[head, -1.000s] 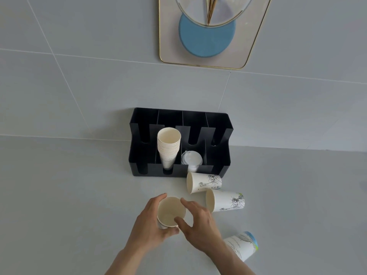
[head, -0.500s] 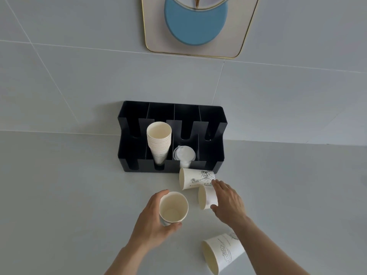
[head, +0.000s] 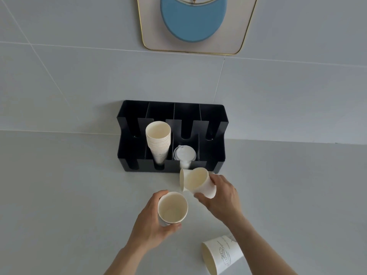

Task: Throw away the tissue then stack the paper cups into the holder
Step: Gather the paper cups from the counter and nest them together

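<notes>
My left hand [head: 151,225] grips an upright paper cup [head: 172,208] with its mouth facing up, just above the counter. To its upper right, my right hand [head: 222,195] holds a second paper cup [head: 199,182] lifted and tilted, mouth toward the left. Behind that one a third cup [head: 182,179] lies on its side, mostly hidden. Another printed cup [head: 220,255] lies on its side at the lower right. The black holder [head: 218,155] stands against the wall, with a stack of cups [head: 158,139] in its second slot. No tissue is in view.
White plastic lids [head: 184,154] sit in the holder's third slot. A gold-rimmed mirror with a blue disc [head: 193,18] hangs on the tiled wall above. The grey counter [head: 59,195] spreads to the left and right of my hands.
My right hand left the cup held by my left hand, reached right to a cup lying on its side, and has lifted it off the counter. The camera view shifted slightly.
</notes>
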### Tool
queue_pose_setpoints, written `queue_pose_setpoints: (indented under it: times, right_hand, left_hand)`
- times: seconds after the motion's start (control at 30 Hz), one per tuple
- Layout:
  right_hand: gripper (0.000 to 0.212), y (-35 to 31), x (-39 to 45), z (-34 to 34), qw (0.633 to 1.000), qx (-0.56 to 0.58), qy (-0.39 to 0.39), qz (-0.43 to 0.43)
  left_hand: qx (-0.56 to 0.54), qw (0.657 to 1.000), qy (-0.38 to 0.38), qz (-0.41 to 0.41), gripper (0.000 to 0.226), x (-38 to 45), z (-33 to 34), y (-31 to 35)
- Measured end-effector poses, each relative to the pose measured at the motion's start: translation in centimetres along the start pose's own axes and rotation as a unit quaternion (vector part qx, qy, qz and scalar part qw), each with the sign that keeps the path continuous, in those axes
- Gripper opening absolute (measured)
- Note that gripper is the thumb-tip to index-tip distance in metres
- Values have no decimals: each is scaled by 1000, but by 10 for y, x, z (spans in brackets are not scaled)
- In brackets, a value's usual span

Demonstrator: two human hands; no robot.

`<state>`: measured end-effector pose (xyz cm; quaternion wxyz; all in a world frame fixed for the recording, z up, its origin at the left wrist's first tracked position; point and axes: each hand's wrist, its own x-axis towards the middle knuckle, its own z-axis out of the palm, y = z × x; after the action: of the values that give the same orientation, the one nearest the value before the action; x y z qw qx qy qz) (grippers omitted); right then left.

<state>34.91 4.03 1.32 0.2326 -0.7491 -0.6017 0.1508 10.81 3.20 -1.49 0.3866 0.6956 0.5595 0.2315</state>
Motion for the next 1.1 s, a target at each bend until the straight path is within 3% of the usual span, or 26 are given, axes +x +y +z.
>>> queue_pose_setpoints:
  times: [0.1, 0.2, 0.27, 0.63, 0.7, 0.83, 1.1]
  right_hand:
    - [67, -27, 0, -26, 984, 172, 51, 19]
    - [62, -50, -6, -45, 948, 315, 4, 32]
    - [62, -59, -14, -45, 937, 345, -44, 24]
    - [82, -42, -44, 8, 968, 213, -135, -18]
    - [83, -39, -44, 11, 971, 198, -135, -18]
    - [65, -33, -47, 19, 983, 125, -125, -57]
    - [65, -25, -50, 5, 989, 60, -114, -77]
  left_hand:
    - [0, 1000, 3, 3, 90, -1, 1, 0]
    - [-5, 1000, 8, 2, 90, -2, 3, 1]
    - [-9, 1000, 5, 2, 90, -2, 3, 1]
    - [-46, 999, 3, -3, 113, -7, -6, -1]
    - [-40, 999, 5, 5, 111, -8, -7, -3]
    - [-27, 999, 10, 16, 99, -9, -5, -5]
    - [-12, 999, 17, 29, 93, -8, -4, -8]
